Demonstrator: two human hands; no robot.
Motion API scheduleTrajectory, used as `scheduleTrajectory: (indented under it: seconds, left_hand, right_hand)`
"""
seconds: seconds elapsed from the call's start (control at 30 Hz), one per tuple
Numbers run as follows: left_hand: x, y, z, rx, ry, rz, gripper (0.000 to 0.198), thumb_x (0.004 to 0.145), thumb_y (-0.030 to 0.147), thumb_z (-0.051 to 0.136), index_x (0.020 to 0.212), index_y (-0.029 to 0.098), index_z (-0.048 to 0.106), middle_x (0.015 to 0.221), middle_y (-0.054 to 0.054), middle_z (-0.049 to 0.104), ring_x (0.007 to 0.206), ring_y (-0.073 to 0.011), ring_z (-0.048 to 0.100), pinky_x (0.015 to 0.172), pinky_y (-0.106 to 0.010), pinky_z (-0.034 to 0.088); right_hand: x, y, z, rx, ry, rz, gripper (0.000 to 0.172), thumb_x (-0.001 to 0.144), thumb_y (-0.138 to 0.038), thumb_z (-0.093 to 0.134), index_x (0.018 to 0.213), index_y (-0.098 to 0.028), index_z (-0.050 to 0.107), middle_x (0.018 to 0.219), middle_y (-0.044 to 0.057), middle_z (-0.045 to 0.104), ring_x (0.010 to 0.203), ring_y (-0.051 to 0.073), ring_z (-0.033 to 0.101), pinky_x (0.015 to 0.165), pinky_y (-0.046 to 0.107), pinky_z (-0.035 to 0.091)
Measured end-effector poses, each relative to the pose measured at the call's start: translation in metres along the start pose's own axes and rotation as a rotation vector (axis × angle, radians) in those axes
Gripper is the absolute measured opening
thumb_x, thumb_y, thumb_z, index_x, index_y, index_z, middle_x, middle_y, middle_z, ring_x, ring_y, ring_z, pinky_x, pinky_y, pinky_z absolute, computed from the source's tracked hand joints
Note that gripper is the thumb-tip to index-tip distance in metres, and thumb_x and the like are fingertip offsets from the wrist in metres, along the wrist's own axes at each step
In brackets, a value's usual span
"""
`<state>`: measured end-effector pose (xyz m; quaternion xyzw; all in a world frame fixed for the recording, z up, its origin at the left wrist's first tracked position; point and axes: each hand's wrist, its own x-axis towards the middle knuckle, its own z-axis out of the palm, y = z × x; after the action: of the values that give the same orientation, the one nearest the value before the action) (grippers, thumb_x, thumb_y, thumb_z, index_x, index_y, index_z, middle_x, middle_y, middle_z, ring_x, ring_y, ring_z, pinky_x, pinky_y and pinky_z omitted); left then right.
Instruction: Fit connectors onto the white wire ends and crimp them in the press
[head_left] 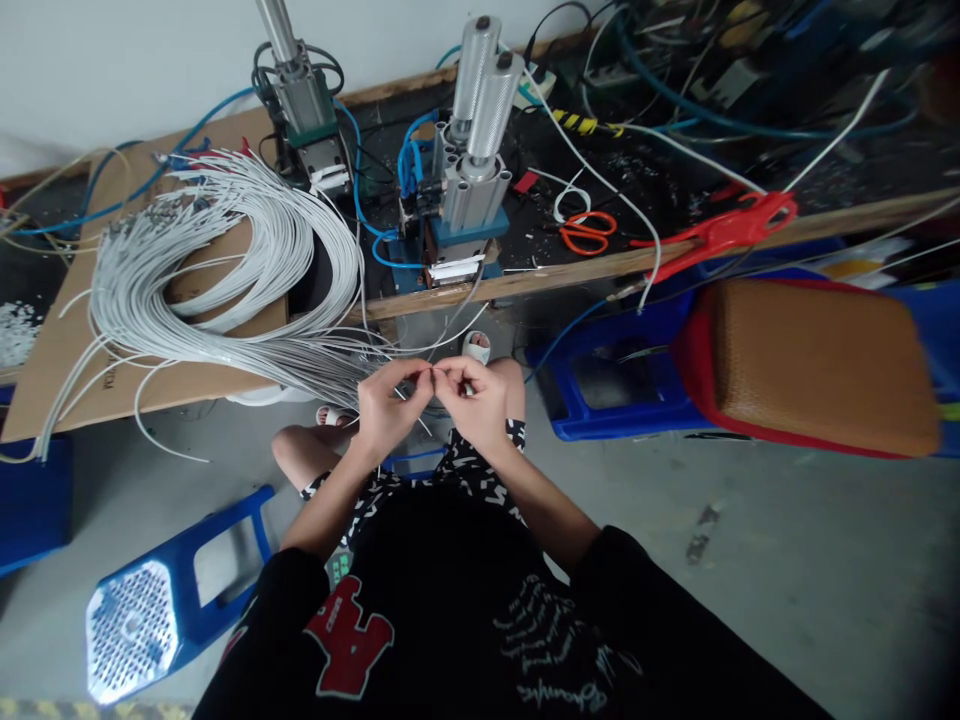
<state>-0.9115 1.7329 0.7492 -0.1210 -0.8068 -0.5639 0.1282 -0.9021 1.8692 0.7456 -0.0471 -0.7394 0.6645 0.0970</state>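
The left hand [391, 402] and right hand [476, 400] pinch closed, fingertips meeting, past the table's [562, 272] front edge, on something too small to tell; the white wires [296, 240] lie coiled on cardboard [79, 355] toward the table's left, tails overhanging the front edge; a snagged tail could drag the coil off, and a loose pinch could slip.

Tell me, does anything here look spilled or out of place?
Small white bits lie scattered at the far left, looking like a spill or perhaps offcuts. A few white wires stray from the bundle and hang past the cardboard edge, looking untidy.
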Motion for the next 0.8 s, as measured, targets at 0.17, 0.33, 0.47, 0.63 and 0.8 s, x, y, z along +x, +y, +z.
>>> scheduleTrajectory:
  seconds: [0.17, 0.33, 0.47, 0.63, 0.8]
  left_hand:
    - [-0.001, -0.001, 0.002, -0.012, 0.037, -0.034, 0.009, 0.088, 0.019, 0.067, 0.089, 0.018, 0.076, 0.081, -0.003, 0.076, 0.073, -0.0133, 0.069, 0.073, -0.025, 0.055]
    - [-0.003, -0.01, 0.003, -0.145, 0.018, -0.149, 0.011, 0.088, 0.024, 0.068, 0.089, 0.017, 0.075, 0.084, -0.004, 0.076, 0.075, -0.0138, 0.07, 0.073, -0.025, 0.056]
    - [-0.003, -0.013, 0.004, -0.205, 0.02, -0.196, 0.012, 0.088, 0.026, 0.069, 0.088, 0.016, 0.075, 0.084, -0.005, 0.076, 0.075, -0.0138, 0.07, 0.073, -0.025, 0.056]
    - [-0.003, -0.012, 0.003, -0.214, 0.012, -0.186, 0.011, 0.088, 0.024, 0.069, 0.089, 0.015, 0.075, 0.085, -0.005, 0.076, 0.076, -0.0139, 0.07, 0.075, -0.026, 0.056]
    - [-0.002, -0.011, 0.004, -0.308, -0.001, -0.232, 0.013, 0.087, 0.028, 0.071, 0.087, 0.015, 0.074, 0.082, -0.004, 0.075, 0.074, -0.0128, 0.068, 0.073, -0.025, 0.055]
  right_hand:
    - [0.003, 0.002, 0.005, 0.304, -0.048, 0.286, 0.028, 0.076, -0.046, 0.077, 0.075, -0.019, 0.068, 0.052, -0.007, 0.043, 0.049, 0.007, 0.033, 0.049, 0.024, 0.024]
    - [0.001, 0.006, 0.007, 0.409, -0.089, 0.388, 0.035, 0.073, -0.052, 0.08, 0.077, -0.019, 0.069, 0.05, -0.008, 0.042, 0.047, 0.006, 0.03, 0.049, 0.025, 0.019]
    - [0.001, 0.004, 0.007, 0.292, -0.053, 0.29, 0.032, 0.075, -0.051, 0.079, 0.078, -0.02, 0.07, 0.053, -0.007, 0.043, 0.051, 0.008, 0.032, 0.05, 0.025, 0.022]
    - [0.001, 0.002, 0.004, 0.119, -0.033, 0.133, 0.023, 0.08, -0.042, 0.074, 0.079, -0.02, 0.07, 0.056, -0.006, 0.046, 0.053, 0.009, 0.037, 0.052, 0.025, 0.03]
    - [0.002, 0.006, -0.003, 0.016, -0.103, 0.038, 0.017, 0.087, -0.036, 0.068, 0.089, -0.02, 0.073, 0.066, -0.002, 0.058, 0.061, 0.011, 0.048, 0.057, 0.026, 0.038]
